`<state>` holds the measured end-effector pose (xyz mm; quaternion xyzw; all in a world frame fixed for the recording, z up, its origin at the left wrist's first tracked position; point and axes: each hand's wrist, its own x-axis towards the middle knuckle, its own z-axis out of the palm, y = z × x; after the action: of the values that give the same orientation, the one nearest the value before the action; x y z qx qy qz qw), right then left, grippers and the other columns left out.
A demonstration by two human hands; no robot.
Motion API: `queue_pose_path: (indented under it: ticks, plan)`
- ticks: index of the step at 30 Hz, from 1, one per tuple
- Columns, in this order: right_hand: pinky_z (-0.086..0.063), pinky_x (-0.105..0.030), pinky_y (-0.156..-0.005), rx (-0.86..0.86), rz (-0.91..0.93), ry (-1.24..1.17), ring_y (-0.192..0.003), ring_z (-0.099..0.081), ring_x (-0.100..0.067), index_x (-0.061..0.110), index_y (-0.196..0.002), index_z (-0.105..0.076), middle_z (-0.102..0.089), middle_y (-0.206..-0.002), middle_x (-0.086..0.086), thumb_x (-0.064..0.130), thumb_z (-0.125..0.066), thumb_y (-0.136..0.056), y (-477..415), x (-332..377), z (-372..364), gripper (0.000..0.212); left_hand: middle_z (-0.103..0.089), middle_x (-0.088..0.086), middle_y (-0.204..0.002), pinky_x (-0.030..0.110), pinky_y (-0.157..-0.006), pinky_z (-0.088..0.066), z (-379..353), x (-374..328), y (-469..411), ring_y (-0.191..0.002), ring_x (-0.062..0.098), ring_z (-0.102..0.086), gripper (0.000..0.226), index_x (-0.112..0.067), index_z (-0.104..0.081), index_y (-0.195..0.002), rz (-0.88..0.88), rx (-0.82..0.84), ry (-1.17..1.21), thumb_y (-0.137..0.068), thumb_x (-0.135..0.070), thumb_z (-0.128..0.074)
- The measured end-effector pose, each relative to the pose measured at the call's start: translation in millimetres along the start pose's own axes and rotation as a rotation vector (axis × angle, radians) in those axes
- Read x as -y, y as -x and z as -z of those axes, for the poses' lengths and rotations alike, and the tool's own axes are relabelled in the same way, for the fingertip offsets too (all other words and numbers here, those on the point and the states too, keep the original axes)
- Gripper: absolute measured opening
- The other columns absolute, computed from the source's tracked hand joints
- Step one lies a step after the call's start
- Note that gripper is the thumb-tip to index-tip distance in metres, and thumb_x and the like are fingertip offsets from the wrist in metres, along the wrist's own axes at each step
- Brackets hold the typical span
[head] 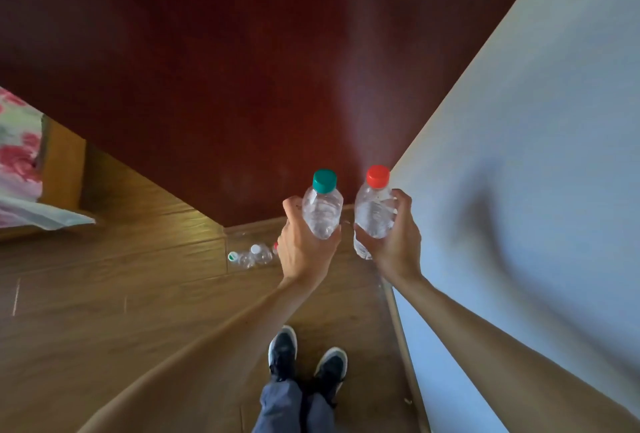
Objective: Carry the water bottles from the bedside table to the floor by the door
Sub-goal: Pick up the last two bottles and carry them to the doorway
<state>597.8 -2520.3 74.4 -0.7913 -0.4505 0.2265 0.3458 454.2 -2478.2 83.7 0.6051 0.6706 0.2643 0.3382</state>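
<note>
My left hand point(304, 252) grips a clear water bottle with a green cap point(322, 210), held upright in front of me. Beside it, my right hand point(394, 242) grips a clear water bottle with a red cap point(375, 210), also upright. The two bottles are close but apart. Below and to the left, several clear bottles point(251, 256) lie on the wooden floor at the foot of the dark red door point(242, 86); one has a green cap, one a white cap, and a red cap shows behind my left hand.
A pale wall point(536, 155) runs along the right, its baseboard close to my right arm. A bed with a floral cover point(19, 162) and wooden frame stands at the left edge. Wooden floor point(104, 294) stretches between. My two dark shoes point(308, 360) stand below.
</note>
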Motion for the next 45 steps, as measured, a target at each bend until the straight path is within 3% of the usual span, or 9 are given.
queue_pose_path:
  ticks: [7, 14, 20, 24, 27, 33, 37, 42, 45]
  plan:
    - [-0.040, -0.005, -0.079, 0.051, -0.093, -0.054, -0.105, -0.053, -0.003, 0.035, -0.136, -0.028, -0.045, -0.123, 0.024, 0.037, -0.083, -0.072, 33, -47, -51, 0.084, -0.062, 0.001, -0.088, 0.039, -0.065, -0.047, -28, 59, 4, -0.081, 0.025, -0.057, 0.063, -0.018, -0.033, -0.111, 0.059, 0.065, 0.009, -0.069, -0.033, -0.078]
    - [-0.053, -0.027, -0.085, -0.034, -0.112, -0.054, -0.105, -0.060, -0.011, 0.030, -0.132, -0.031, -0.056, -0.122, 0.014, 0.046, -0.082, -0.070, 40, -93, -107, 0.082, -0.059, -0.002, -0.082, 0.029, -0.059, -0.041, -70, 115, 0, -0.068, 0.018, -0.058, 0.066, -0.018, -0.032, -0.111, 0.039, 0.127, 0.025, -0.071, -0.039, -0.081]
    - [-0.044, -0.006, -0.078, -0.054, -0.129, -0.100, -0.104, -0.060, -0.008, 0.025, -0.135, -0.032, -0.054, -0.124, 0.014, 0.047, -0.080, -0.071, 40, -142, -150, 0.083, -0.062, -0.002, -0.090, 0.036, -0.063, -0.050, -114, 168, -1, -0.073, 0.021, -0.061, 0.075, -0.010, -0.034, -0.122, 0.006, 0.151, 0.038, -0.071, -0.036, -0.083]
    - [-0.049, -0.014, -0.079, -0.031, -0.125, -0.111, -0.103, -0.062, -0.011, 0.027, -0.130, -0.034, -0.058, -0.119, 0.011, 0.035, -0.086, -0.068, 40, -174, -169, 0.081, -0.066, 0.002, -0.091, 0.046, -0.064, -0.054, -140, 199, 0, -0.072, 0.026, -0.064, 0.084, -0.008, -0.027, -0.133, -0.036, 0.202, 0.034, -0.074, -0.037, -0.079]
    - [-0.052, -0.022, -0.081, -0.003, -0.105, -0.106, -0.103, -0.061, -0.013, 0.029, -0.128, -0.035, -0.056, -0.117, 0.012, 0.034, -0.087, -0.069, 38, -198, -178, 0.079, -0.065, 0.000, -0.091, 0.046, -0.063, -0.054, -157, 214, 2, -0.071, 0.025, -0.064, 0.072, -0.018, -0.029, -0.123, -0.028, 0.189, 0.035, -0.073, -0.036, -0.079]
    - [-0.045, -0.005, -0.073, 0.064, -0.081, -0.136, -0.097, -0.062, -0.013, 0.028, -0.124, -0.037, -0.058, -0.110, 0.008, 0.035, -0.085, -0.070, 32, -245, -193, 0.073, -0.061, -0.005, -0.084, 0.040, -0.062, -0.051, -191, 233, 8, -0.069, 0.022, -0.061, 0.065, -0.022, -0.030, -0.111, 0.080, 0.147, 0.058, -0.069, -0.030, -0.079]
    - [-0.048, -0.013, -0.075, 0.113, -0.061, -0.122, -0.096, -0.061, -0.012, 0.027, -0.123, -0.037, -0.058, -0.110, 0.007, 0.040, -0.084, -0.071, 27, -273, -202, 0.071, -0.056, -0.009, -0.079, 0.032, -0.060, -0.045, -211, 242, 6, -0.066, 0.016, -0.058, 0.062, -0.019, -0.030, -0.108, 0.124, 0.108, 0.043, -0.068, -0.023, -0.078]
    - [-0.038, 0.000, -0.071, 0.177, -0.041, -0.098, -0.090, -0.061, -0.010, 0.030, -0.122, -0.037, -0.061, -0.106, 0.008, 0.036, -0.083, -0.072, 20, -302, -216, 0.068, -0.053, -0.014, -0.082, 0.041, -0.068, -0.054, -240, 253, -3, -0.075, 0.021, -0.062, 0.063, -0.016, -0.032, -0.112, 0.189, 0.038, 0.043, -0.070, -0.023, -0.079]
    - [-0.036, 0.002, -0.071, 0.198, -0.052, -0.114, -0.088, -0.058, 0.003, 0.031, -0.121, -0.039, -0.057, -0.102, 0.023, 0.034, -0.083, -0.071, 13, -315, -226, 0.067, -0.055, -0.011, -0.084, 0.042, -0.070, -0.054, -257, 262, -10, -0.079, 0.022, -0.062, 0.065, -0.015, -0.033, -0.114, 0.219, 0.004, 0.045, -0.069, -0.023, -0.080]
